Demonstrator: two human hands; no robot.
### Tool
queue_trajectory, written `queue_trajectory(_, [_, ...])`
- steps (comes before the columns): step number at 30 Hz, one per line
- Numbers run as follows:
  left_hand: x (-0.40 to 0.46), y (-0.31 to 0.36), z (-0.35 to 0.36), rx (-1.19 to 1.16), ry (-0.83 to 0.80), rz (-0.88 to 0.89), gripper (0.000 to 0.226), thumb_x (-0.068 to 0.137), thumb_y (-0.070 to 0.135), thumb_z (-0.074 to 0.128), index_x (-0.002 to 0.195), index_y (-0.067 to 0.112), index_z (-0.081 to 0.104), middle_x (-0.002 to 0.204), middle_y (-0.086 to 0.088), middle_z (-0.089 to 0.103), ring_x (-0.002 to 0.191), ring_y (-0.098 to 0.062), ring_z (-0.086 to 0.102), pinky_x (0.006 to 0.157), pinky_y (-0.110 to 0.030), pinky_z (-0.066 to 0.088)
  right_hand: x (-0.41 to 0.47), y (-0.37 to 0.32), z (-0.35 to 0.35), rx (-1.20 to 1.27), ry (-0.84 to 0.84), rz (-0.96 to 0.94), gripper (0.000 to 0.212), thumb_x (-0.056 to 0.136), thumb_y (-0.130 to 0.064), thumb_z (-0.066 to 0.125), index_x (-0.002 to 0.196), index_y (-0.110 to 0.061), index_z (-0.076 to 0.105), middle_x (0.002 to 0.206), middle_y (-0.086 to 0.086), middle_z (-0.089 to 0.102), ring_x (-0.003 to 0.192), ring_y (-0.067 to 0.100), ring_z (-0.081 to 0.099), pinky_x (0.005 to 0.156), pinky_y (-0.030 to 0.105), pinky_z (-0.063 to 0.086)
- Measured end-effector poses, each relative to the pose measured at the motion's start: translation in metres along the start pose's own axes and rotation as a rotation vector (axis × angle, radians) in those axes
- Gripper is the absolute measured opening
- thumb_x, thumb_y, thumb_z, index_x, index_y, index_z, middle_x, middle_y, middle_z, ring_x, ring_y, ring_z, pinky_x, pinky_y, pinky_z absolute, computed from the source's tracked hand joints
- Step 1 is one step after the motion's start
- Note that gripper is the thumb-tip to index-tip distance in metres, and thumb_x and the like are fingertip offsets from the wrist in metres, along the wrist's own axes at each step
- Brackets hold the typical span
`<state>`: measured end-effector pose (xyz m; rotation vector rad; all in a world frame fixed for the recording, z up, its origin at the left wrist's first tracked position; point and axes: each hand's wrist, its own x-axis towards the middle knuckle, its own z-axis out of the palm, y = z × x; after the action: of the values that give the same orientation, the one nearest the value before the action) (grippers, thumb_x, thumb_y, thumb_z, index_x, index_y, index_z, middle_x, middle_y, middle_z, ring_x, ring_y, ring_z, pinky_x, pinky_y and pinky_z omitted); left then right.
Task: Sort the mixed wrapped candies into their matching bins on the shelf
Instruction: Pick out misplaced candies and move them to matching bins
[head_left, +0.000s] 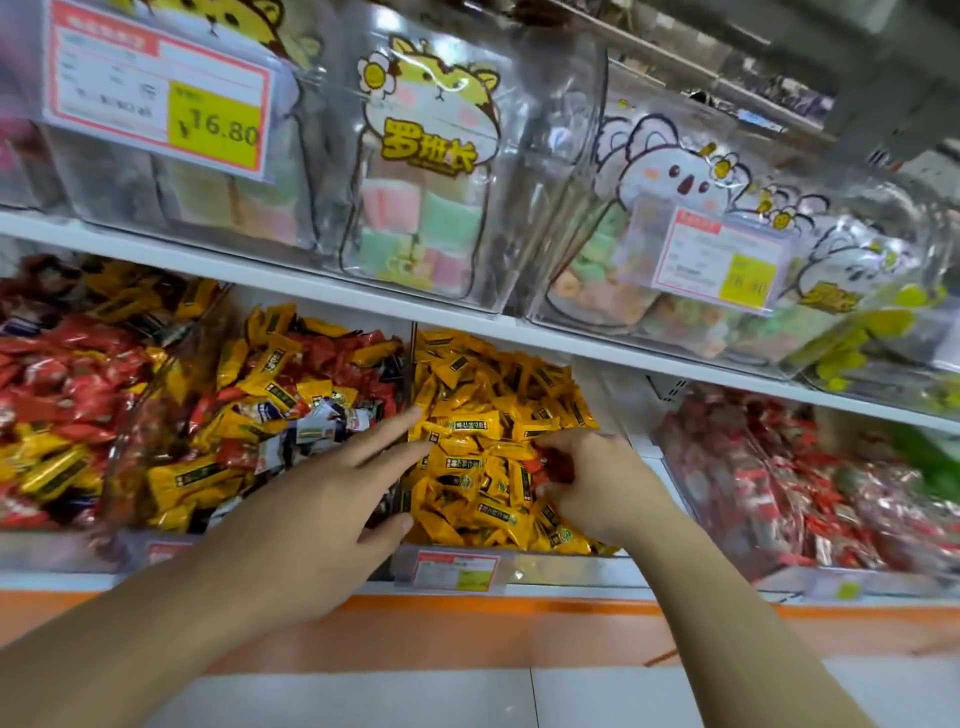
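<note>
Standing at a white store shelf (363, 306) over an orange-and-pale floor (467, 639), a person reaches into the yellow-candy bin (493, 558): left hand (332, 483) spread flat, fingers relaxed; right hand (587, 478) pinching a red candy (551, 464) among the yellow ones. Left lies the mixed bin (260, 415). An upper price tag (156, 93) reads "16.80".

Both forearms extend forward and upward from the lower edge of the view, bare to the wrist. Left hand (332, 499): palm down, fingers (400, 423) straight and slightly spread, thumb out to the side. Right hand (597, 480): wrist bent inward, fingers curled toward the thumb in a pinching posture.
</note>
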<state>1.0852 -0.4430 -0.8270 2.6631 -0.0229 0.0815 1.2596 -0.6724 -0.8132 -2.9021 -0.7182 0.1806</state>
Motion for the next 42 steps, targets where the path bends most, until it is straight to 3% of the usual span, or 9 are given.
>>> queue_trajectory(7, [0.001, -0.007, 0.002, 0.004, 0.027, 0.038, 0.065, 0.104, 0.052, 0.047, 0.159, 0.053, 0.013, 0.152, 0.045, -0.032, 0.153, 0.001, 0.019, 0.113, -0.024, 0.038, 0.007, 0.0, 0.007, 0.028, -0.014, 0.03, 0.038, 0.086, -0.028, 0.075, 0.123, -0.037, 0.069, 0.112, -0.006, 0.071, 0.106, 0.021, 0.064, 0.089, 0.037, 0.058])
queue_trajectory(11, [0.0, -0.008, 0.003, 0.017, 0.026, 0.044, 0.064, 0.104, 0.053, 0.046, 0.159, 0.054, 0.012, 0.152, 0.044, -0.034, 0.153, 0.001, 0.018, 0.112, -0.022, 0.039, 0.008, 0.005, 0.008, 0.128, 0.042, 0.06, 0.015, 0.086, -0.02, 0.079, 0.089, -0.033, 0.073, 0.088, -0.012, 0.07, 0.077, 0.009, 0.067, 0.074, 0.033, 0.061])
queue_trajectory(15, [0.0, -0.008, 0.003, 0.002, 0.039, 0.045, 0.064, 0.103, 0.052, 0.048, 0.158, 0.052, 0.016, 0.152, 0.045, -0.032, 0.152, 0.001, 0.022, 0.11, -0.022, 0.041, 0.007, 0.005, 0.006, 0.216, 0.062, 0.071, 0.026, 0.091, -0.002, 0.072, 0.081, -0.027, 0.072, 0.075, -0.006, 0.072, 0.051, 0.008, 0.069, 0.055, 0.029, 0.06])
queue_trajectory(20, [0.0, -0.006, 0.002, -0.002, 0.026, 0.041, 0.063, 0.104, 0.052, 0.049, 0.158, 0.052, 0.017, 0.153, 0.044, -0.032, 0.148, 0.002, 0.031, 0.101, -0.019, 0.043, 0.005, 0.007, 0.004, 0.234, 0.158, 0.074, 0.033, 0.088, -0.003, 0.077, 0.081, -0.034, 0.074, 0.079, -0.017, 0.069, 0.059, -0.002, 0.065, 0.052, 0.009, 0.05])
queue_trajectory(28, [0.0, -0.005, 0.001, -0.03, 0.028, 0.05, 0.063, 0.103, 0.048, 0.051, 0.158, 0.053, 0.019, 0.152, 0.045, -0.031, 0.152, 0.001, 0.023, 0.105, -0.02, 0.046, -0.008, 0.003, -0.022, 0.479, 0.338, 0.077, 0.024, 0.085, -0.013, 0.083, 0.088, -0.037, 0.079, 0.075, -0.013, 0.073, 0.061, 0.003, 0.067, 0.051, 0.015, 0.052])
queue_trajectory(31, [0.0, -0.004, -0.001, -0.046, 0.033, 0.042, 0.062, 0.104, 0.048, 0.051, 0.157, 0.054, 0.02, 0.153, 0.046, -0.029, 0.148, 0.003, 0.032, 0.088, -0.009, 0.042, -0.017, -0.008, -0.027, 0.654, 0.319, 0.056, 0.025, 0.084, -0.011, 0.084, 0.088, -0.035, 0.08, 0.071, -0.009, 0.074, 0.063, 0.011, 0.069, 0.053, 0.026, 0.054])
queue_trajectory(35, [-0.002, -0.007, -0.005, -0.139, 0.101, 0.03, 0.06, 0.102, 0.046, 0.055, 0.155, 0.052, 0.026, 0.159, 0.045, -0.003, 0.141, 0.004, 0.039, 0.098, -0.012, 0.041, -0.027, -0.041, -0.032, 0.925, 0.246, -0.033, 0.025, 0.081, 0.0, 0.083, 0.092, -0.022, 0.082, 0.072, -0.001, 0.075, 0.069, 0.011, 0.072, 0.064, 0.016, 0.053])
queue_trajectory(37, [-0.005, -0.01, -0.013, -0.215, 0.176, 0.006, 0.06, 0.101, 0.047, 0.058, 0.154, 0.051, 0.03, 0.158, 0.04, 0.018, 0.138, 0.007, 0.039, 0.102, -0.012, 0.037, -0.032, -0.063, -0.033, 0.997, 0.201, -0.093, 0.025, 0.08, 0.001, 0.083, 0.093, -0.021, 0.082, 0.076, 0.004, 0.077, 0.074, 0.018, 0.075, 0.07, 0.023, 0.057])
queue_trajectory(42, [-0.018, -0.021, -0.048, -0.543, 0.275, -0.12, 0.054, 0.093, 0.045, 0.072, 0.141, 0.054, 0.05, 0.126, 0.034, 0.06, 0.113, 0.015, 0.057, 0.08, -0.003, 0.047, -0.042, -0.13, -0.026, 1.09, 0.082, -0.221, 0.023, 0.081, -0.006, 0.083, 0.095, -0.025, 0.083, 0.086, 0.008, 0.079, 0.084, 0.032, 0.075, 0.081, 0.036, 0.063])
